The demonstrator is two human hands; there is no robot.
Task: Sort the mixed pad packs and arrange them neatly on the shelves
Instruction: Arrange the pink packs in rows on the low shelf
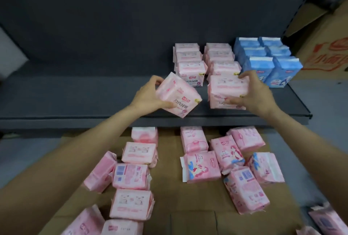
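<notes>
My left hand [148,95] grips a pale pink pad pack [178,95], tilted, above the front of the dark grey shelf [75,93]. My right hand [254,93] grips a second pale pink pack [226,89], held upright at the front of the right-hand pink row. Two rows of pale pink packs [190,59] stand on the shelf behind my hands. Blue packs [263,59] stand in two rows at the shelf's right end. Below the shelf, several mixed pink packs [135,176] lie loose on flattened cardboard [165,187], some printed with cartoon figures [203,167].
A cardboard box [323,46] with red print stands right of the shelf. The shelf's left half [56,88] bears no packs. Its front edge [113,120] runs across the view above the cardboard. More pink packs [320,219] lie at the bottom right.
</notes>
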